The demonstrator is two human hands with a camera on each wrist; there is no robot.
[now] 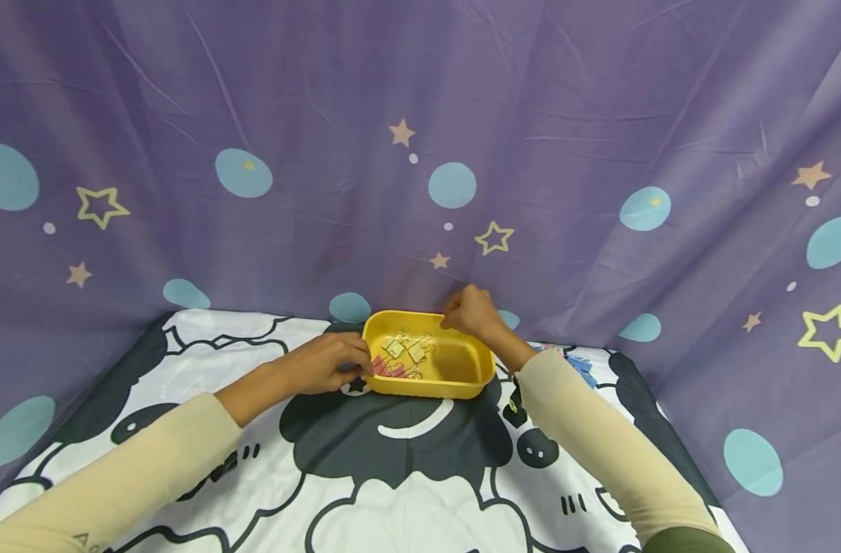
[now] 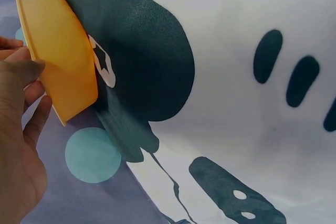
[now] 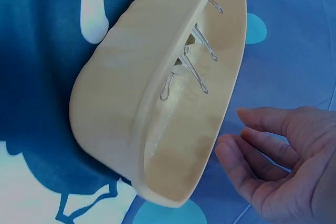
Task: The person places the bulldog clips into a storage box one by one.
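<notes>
A yellow plastic bin [image 1: 461, 390] sits at the far edge of the cloth. Inside, toward its left end, lie yellow binder clips [image 1: 418, 351] and pink binder clips [image 1: 390, 369] with wire handles. My left hand [image 1: 328, 362] is at the bin's left end, holding the rim with its thumb [image 2: 31, 69] against it. Over by the far right rim is my right hand [image 1: 470, 311]. In the right wrist view its fingers [image 3: 231, 156] curl loosely beside the bin wall, with nothing between them.
Blue items [image 1: 581, 367] lie right of the bin, partly behind the right forearm. Small dark objects [image 1: 514, 411] show beside the right sleeve, and another dark object [image 1: 224, 465] lies by the left sleeve. A purple patterned curtain [image 1: 309, 192] rises directly behind the bin.
</notes>
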